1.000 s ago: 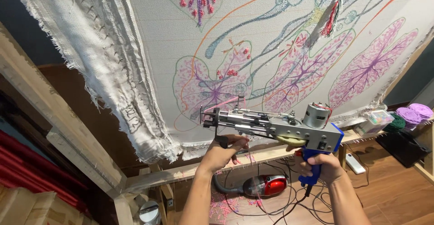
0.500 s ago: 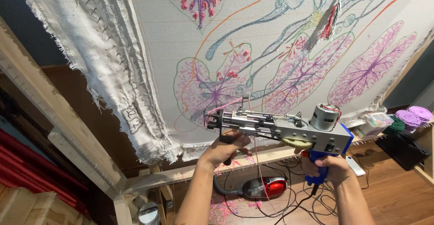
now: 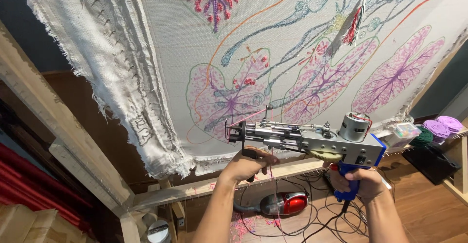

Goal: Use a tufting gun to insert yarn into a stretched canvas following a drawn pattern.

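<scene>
Tufting gun (image 3: 312, 140), a grey metal tool with a blue plastic grip, a cylindrical motor on top and a yellow gear below, is held level in both hands just in front of the lower edge of the cloth. White woven backing cloth (image 3: 273, 43), stretched on a pale wooden frame (image 3: 58, 131), fills most of the view; it carries tufted pink and purple leaf shapes, blue-grey stems and an orange outline, and its left edge hangs frayed and bunched. Brown wooden floor (image 3: 429, 213) lies below, with black cables and pink yarn scraps. Red and grey canister vacuum cleaner (image 3: 285, 204) lies on the floor under the gun. Left hand (image 3: 246, 164) has its fingers curled around the black front handle beneath the gun's nose. Right hand (image 3: 363, 182) has its fingers wrapped around the blue grip. Purple and green yarn cones (image 3: 436, 128) stand at the far right. Thin pink yarn strand (image 3: 248, 119) runs to the needle end.
</scene>
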